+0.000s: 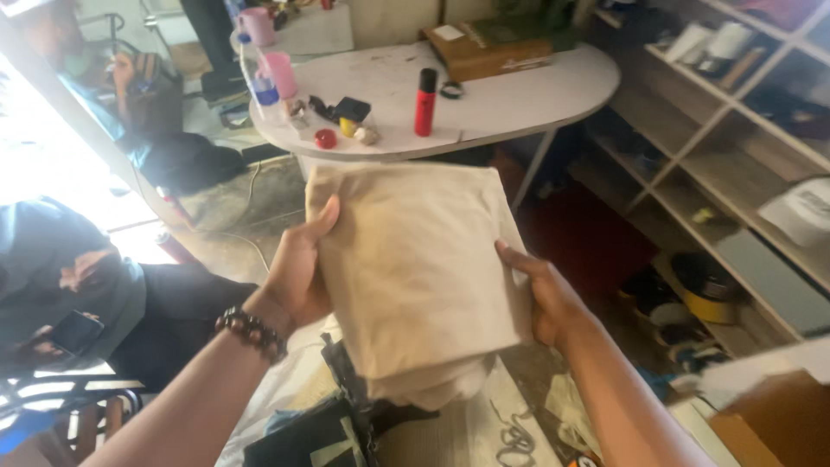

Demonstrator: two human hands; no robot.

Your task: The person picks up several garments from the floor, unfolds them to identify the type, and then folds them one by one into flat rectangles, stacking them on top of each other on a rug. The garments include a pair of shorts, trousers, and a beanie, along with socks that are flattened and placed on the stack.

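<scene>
White table (519, 95) ahead; wooden shelves (735, 164) (right) — glare left.

Cluttered workshop: worktable (519, 95), shelving (726, 164)

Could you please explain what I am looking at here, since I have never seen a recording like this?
There is no machine: this is one picture from a camera worn on a person's head, looking down at their own two bare hands. The left hand, with a dark beaded bracelet on its wrist, and the right hand grip the two sides of a folded beige cloth bundle, held up in the air. Beyond it stands a white rounded table with a red cylindrical can, a pink plastic cup and a flat brown cardboard box. Wooden shelves line the right side, and another person sits at the left.
</scene>
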